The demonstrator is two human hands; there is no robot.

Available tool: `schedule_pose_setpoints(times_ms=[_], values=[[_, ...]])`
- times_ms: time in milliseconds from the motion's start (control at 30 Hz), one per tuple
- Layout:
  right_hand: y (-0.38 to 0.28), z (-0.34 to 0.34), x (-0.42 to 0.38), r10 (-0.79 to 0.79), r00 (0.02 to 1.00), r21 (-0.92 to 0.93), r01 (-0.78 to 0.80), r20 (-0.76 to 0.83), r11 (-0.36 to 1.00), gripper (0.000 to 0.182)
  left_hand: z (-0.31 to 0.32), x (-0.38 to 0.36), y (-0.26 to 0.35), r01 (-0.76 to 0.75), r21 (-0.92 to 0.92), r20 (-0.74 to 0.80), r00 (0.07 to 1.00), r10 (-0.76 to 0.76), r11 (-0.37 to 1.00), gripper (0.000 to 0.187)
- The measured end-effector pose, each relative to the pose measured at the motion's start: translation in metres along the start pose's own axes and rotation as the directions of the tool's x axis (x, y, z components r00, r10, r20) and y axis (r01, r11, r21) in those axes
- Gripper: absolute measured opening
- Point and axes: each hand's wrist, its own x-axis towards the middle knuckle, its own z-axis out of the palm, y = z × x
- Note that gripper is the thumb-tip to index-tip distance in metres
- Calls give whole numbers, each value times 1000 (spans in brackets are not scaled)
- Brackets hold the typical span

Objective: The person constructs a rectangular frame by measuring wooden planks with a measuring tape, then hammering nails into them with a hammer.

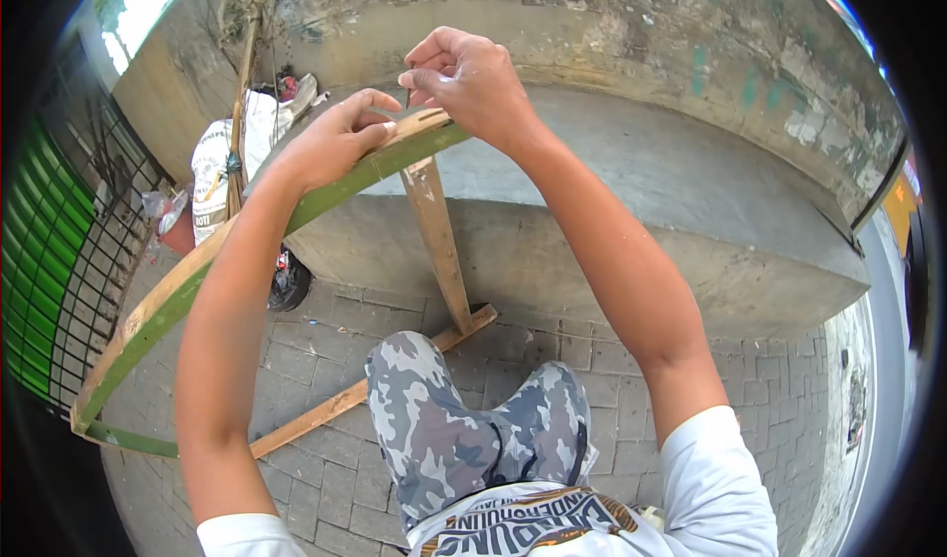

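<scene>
A wooden frame (148,310), green along one side and bare wood along the other, stands tilted in front of me. My left hand (340,141) rests round its upper beam, thumb on the bare wood and fingers bent; part of its grip is hidden. My right hand (469,88) is above the beam's right end, pinching a thin, dark nail (408,96) upright between thumb and fingertips. Below my right hand, a dark slot or mark (426,116) shows in the wood. A leg (437,241) runs down from the beam to a crosspiece (326,414) near the paving.
A concrete ledge (631,251) lies ahead, against a stained wall (631,34). White sacks (210,177) and a black bag (288,283) sit at the left, near a black grille (94,251) and green shutter (44,251). My knees (424,379) are close to the frame.
</scene>
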Motion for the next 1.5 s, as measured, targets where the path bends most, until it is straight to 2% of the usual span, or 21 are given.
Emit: schedule_pose_setpoints(times_ms=[67, 100, 200, 300, 400, 633, 733, 1000, 1133, 1267, 1367, 1433, 1500], values=[[2, 8, 8, 9, 999, -41, -8, 31, 999, 16, 1, -2, -4, -31, -75, -17, 999, 30, 997, 34], [5, 10, 9, 9, 999, -66, -6, 46, 998, 16, 4, 0, -5, -92, -123, -65, 994, 85, 988, 28], [10, 11, 7, 10, 998, -122, -2, 66, 993, 18, -3, -3, 1, -94, 40, -55, 994, 96, 995, 24], [12, 11, 4, 18, 998, -145, -10, 56, 989, 19, -3, -6, 4, -75, -31, -33, 997, 74, 997, 24], [14, 10, 5, -1, 999, -182, 9, 46, 983, 19, -2, -7, 4, -120, -45, -37, 992, 119, 992, 27], [17, 18, 2, -81, 997, -273, 83, 19, 958, 18, -2, -1, -7, -245, 103, -98, 962, 255, 964, 18], [17, 18, 1, -122, 992, -274, 120, 10, 954, 18, 0, 1, -8, -201, 69, -139, 968, 209, 977, 24], [15, 18, 2, -255, 967, -333, 239, -5, 912, 16, 4, -4, 2, -197, 246, -240, 936, 256, 949, 23], [8, 16, -1, -232, 973, -348, 218, 2, 912, 15, 6, -5, 7, -217, 297, -241, 925, 293, 930, 21], [12, 17, -8, -220, 976, -302, 206, -13, 931, 17, 7, -3, 6, -151, 269, -242, 945, 219, 951, 22], [23, 10, -32, -285, 946, -259, 241, -152, 936, 25, 6, -2, 6, -185, 350, -232, 933, 276, 918, 26], [30, -8, -81, -175, 938, -103, 151, -298, 983, 25, 8, -3, 12, -150, 382, -228, 941, 250, 912, 28], [57, -24, -157, 172, 892, 154, -117, -418, 981, 22, 6, 0, 11, -222, 420, -190, 927, 324, 880, 31]])
